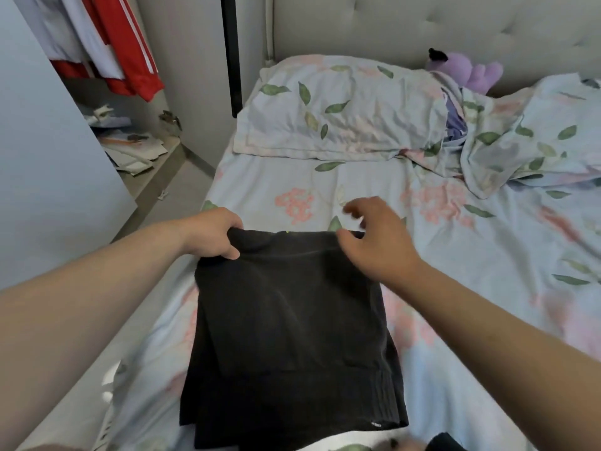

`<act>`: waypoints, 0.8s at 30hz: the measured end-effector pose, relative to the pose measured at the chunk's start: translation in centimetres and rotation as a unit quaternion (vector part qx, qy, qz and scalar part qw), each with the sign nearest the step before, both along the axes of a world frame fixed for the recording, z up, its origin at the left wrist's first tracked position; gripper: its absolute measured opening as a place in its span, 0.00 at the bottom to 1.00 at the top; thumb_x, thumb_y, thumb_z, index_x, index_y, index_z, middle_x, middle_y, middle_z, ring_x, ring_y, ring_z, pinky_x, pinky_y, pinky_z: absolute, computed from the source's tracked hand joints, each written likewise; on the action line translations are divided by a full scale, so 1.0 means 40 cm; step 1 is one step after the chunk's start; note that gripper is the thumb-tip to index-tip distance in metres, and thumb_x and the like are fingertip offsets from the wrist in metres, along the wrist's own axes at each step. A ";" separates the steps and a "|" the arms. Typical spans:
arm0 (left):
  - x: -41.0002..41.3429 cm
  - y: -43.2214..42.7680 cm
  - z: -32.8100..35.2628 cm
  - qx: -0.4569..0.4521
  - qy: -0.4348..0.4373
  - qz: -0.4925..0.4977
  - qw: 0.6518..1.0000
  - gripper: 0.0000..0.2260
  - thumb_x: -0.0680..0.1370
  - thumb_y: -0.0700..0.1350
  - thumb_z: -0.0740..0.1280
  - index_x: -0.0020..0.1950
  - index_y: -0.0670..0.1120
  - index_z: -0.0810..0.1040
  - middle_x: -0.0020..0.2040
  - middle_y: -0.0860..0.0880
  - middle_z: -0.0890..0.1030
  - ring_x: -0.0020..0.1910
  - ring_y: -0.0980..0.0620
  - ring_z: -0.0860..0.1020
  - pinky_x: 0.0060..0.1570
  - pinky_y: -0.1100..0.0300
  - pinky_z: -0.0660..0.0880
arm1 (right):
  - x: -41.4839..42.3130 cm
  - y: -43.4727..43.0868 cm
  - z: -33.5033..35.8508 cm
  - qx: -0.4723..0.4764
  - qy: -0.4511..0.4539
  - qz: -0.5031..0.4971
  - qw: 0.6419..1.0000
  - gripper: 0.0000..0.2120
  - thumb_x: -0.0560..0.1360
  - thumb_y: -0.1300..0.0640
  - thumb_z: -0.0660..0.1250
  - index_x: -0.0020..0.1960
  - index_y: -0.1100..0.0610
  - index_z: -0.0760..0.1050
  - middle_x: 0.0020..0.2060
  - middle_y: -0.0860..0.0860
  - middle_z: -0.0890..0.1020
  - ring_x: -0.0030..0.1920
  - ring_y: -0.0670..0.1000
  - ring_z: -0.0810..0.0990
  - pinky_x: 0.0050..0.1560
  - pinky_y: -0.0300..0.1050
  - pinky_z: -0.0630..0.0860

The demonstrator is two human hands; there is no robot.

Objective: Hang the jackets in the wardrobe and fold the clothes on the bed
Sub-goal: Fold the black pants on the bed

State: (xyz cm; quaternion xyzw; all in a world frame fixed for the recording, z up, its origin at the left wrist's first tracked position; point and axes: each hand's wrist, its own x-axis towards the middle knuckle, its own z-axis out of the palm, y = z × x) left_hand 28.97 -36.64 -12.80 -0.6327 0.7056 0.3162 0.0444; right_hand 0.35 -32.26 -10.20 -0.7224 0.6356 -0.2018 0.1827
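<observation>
Bed (455,271) with floral sheet fills most of the view. Black garment (289,320) lies flat on its near half, already folded to a rough rectangle, far edge toward the pillow (338,109). Red jacket (130,60) hangs in the open wardrobe at the left; purple plush toy (471,71) sits by the headboard. Left hand (213,234) grips the garment's far-left corner, fingers curled round the edge. Right hand (374,242) is over the far-right corner, fingers loosely curled and apart; it is motion-blurred, so contact is unclear, maybe the thumb just touches. The garment looks like light, soft, limp knit that will sag and crease, so best taken at both far corners. Small white label (374,424) at the near-right hem is too small to read.
</observation>
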 end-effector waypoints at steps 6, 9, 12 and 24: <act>-0.017 0.053 0.058 -0.089 0.041 -0.002 0.995 0.08 0.75 0.40 0.72 0.49 0.50 0.76 0.48 0.52 0.76 0.49 0.50 0.75 0.41 0.60 0.69 | 0.159 0.186 -0.096 0.410 -0.092 0.182 0.889 0.10 0.78 0.62 0.66 0.56 0.52 0.80 0.45 0.47 0.78 0.44 0.47 0.77 0.51 0.43 0.78; -0.028 0.098 0.103 -0.137 0.081 -0.004 0.987 0.07 0.75 0.38 0.71 0.47 0.48 0.77 0.45 0.54 0.76 0.48 0.51 0.75 0.39 0.63 0.67 | 0.158 0.207 -0.106 0.367 -0.096 0.153 0.913 0.15 0.79 0.61 0.65 0.63 0.51 0.78 0.51 0.48 0.78 0.48 0.47 0.77 0.59 0.43 0.76; -0.034 0.160 0.144 -0.172 0.097 -0.007 0.980 0.06 0.76 0.38 0.70 0.48 0.48 0.78 0.46 0.55 0.77 0.46 0.56 0.74 0.39 0.65 0.66 | 0.106 0.218 -0.059 0.228 -0.045 0.156 0.960 0.19 0.78 0.57 0.66 0.68 0.49 0.76 0.60 0.46 0.79 0.54 0.42 0.77 0.64 0.42 0.74; -0.024 0.448 0.190 -0.442 -0.018 -0.272 0.855 0.12 0.69 0.30 0.65 0.43 0.47 0.80 0.43 0.52 0.80 0.40 0.47 0.76 0.40 0.56 0.73 | -0.032 0.154 0.132 0.031 0.278 0.150 0.948 0.20 0.70 0.60 0.65 0.61 0.52 0.72 0.61 0.53 0.77 0.66 0.60 0.73 0.74 0.62 0.58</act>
